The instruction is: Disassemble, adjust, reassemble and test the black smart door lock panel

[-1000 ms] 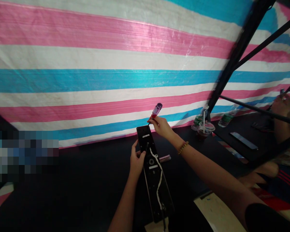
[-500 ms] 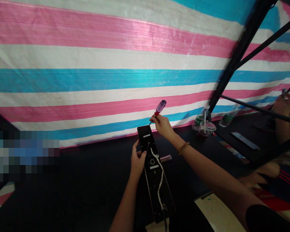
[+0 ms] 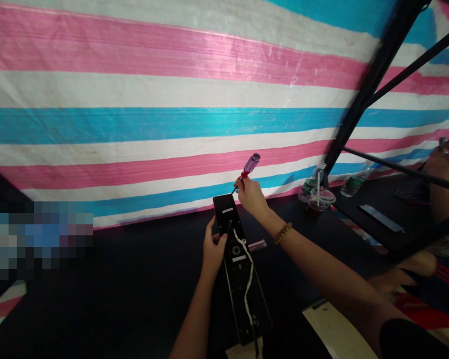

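Note:
A long black panel-like device lies lengthwise in front of me, its far end tilted up. White labels and a white cable show on its upward face. My left hand grips its left edge, thumb on top and fingers along the side. My right hand is closed around the shaft of a screwdriver with a clear purple handle and red collar. The screwdriver leans, handle up and to the right, its tip at the device's far right corner. Whether the tip sits in a screw cannot be seen.
On the black table, a pinkish bundle lies right of the device. A plastic cup with a straw and bottles stand at the back right. Beyond a black metal frame, another person's hand shows near a flat grey bar.
The screwdriver and my right hand have shifted very slightly right, the handle leaning a bit more. My left hand and the device stay in place.

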